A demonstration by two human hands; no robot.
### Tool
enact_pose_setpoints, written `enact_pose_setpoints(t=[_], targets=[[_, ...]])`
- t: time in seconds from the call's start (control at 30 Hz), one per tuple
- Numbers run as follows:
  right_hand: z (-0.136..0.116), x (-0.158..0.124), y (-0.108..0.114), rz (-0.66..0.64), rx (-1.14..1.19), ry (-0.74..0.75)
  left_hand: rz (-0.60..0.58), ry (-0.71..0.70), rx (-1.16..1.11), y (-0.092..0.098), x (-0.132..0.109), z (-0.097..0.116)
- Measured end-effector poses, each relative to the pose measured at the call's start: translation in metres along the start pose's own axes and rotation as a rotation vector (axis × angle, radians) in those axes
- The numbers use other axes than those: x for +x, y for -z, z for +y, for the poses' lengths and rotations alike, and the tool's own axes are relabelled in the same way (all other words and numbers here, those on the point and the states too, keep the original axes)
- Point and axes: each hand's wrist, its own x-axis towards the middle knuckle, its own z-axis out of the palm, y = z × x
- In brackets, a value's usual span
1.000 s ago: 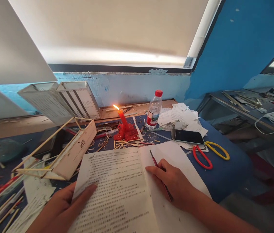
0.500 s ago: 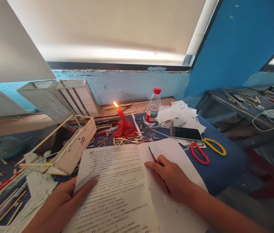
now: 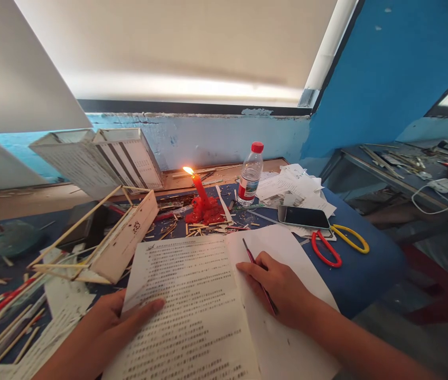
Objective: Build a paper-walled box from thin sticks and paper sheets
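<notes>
Clock used: hours are counted from the middle of the booklet, with 12 at the far side.
Booklet: the booklet point(image 3: 184, 322) is open, nearest to the person; its left page has printed lines, its right page is mostly blank.
Left hand: the left hand point(image 3: 103, 324) is at 9 o'clock; its thumb lies on the printed page and its other fingers go out of sight under the edge, so the booklet is gripped between them.
Right hand: the right hand point(image 3: 277, 285) is at 2 o'clock, above the blank page; its fingers are almost closed around the slim tool point(image 3: 250, 254), which is dark red and points to 11.
Candle: the lit candle point(image 3: 199, 188) stands a little tilted at 12, in a heap of red wax point(image 3: 210, 212); its flame leans towards 9.
Bottle: the bottle point(image 3: 250, 179) with red cap is upright, between 12 and 1.
Phone and scissors: the phone point(image 3: 305, 217) lies between 1 and 2; the scissors point(image 3: 332, 265) are just beside it at 2, with one red and one yellow handle.
Wooden frame: the wooden frame point(image 3: 124, 240) rests tilted at 10, on the blue surface point(image 3: 370, 285).
Thin sticks: many sticks point(image 3: 12, 338) lie at 9, beyond the left hand.
</notes>
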Motion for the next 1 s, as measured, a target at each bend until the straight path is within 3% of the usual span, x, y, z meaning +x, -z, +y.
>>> enact_pose_setpoints(t=[0.13,0.43,0.77,0.93,1.0], targets=[[0.000,0.000,0.001,0.003,0.005,0.012,0.010,0.006,-0.036,-0.004,0.000,0.006],[0.001,0.001,0.000,0.047,0.007,0.037,0.155,0.004,-0.079,-0.017,-0.004,0.015],[0.001,0.001,0.001,0.042,0.002,0.044,0.138,0.021,-0.112,-0.017,-0.005,0.019],[0.002,0.001,0.000,0.041,-0.011,0.050,0.024,0.058,-0.088,-0.008,-0.002,0.015],[0.002,0.001,0.001,0.036,-0.014,0.045,0.033,0.048,-0.088,-0.006,0.001,0.013]])
